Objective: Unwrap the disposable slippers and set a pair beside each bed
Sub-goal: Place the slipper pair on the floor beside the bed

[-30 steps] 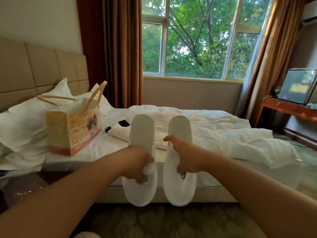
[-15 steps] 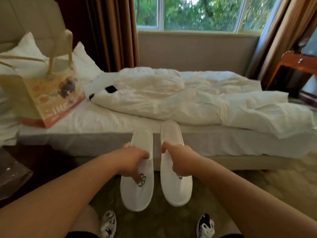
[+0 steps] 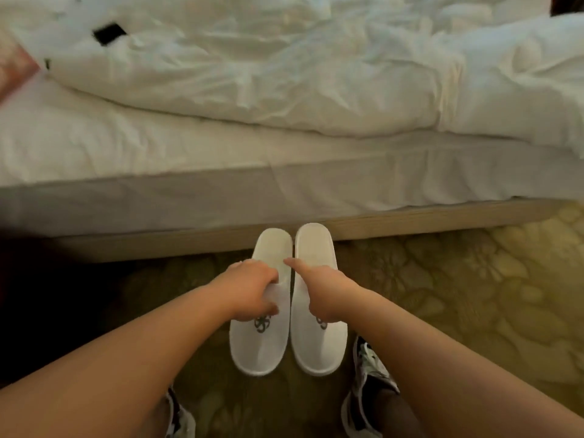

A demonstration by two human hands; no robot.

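Note:
Two white disposable slippers with a dark logo lie side by side, toes toward me, low over the carpet just in front of the bed base. My left hand (image 3: 252, 290) grips the left slipper (image 3: 260, 346) at its opening. My right hand (image 3: 319, 294) grips the right slipper (image 3: 319, 346) the same way. Their heels reach the wooden bed base (image 3: 410, 221). The bed (image 3: 189, 147) with white sheet and crumpled duvet fills the upper half. Whether the soles touch the floor I cannot tell.
A patterned yellow-green carpet (image 3: 458, 295) spreads to the right. My two sneakers (image 3: 366, 374) stand just behind the slippers. A black object (image 3: 109, 33) lies on the duvet at the upper left, and a corner of a paper bag (image 3: 15, 71) shows at the left edge.
Both hands have lowered the pair of slippers from chest height down to the carpet at the bed's side. My view has tipped down, and the window and curtains are out of sight.

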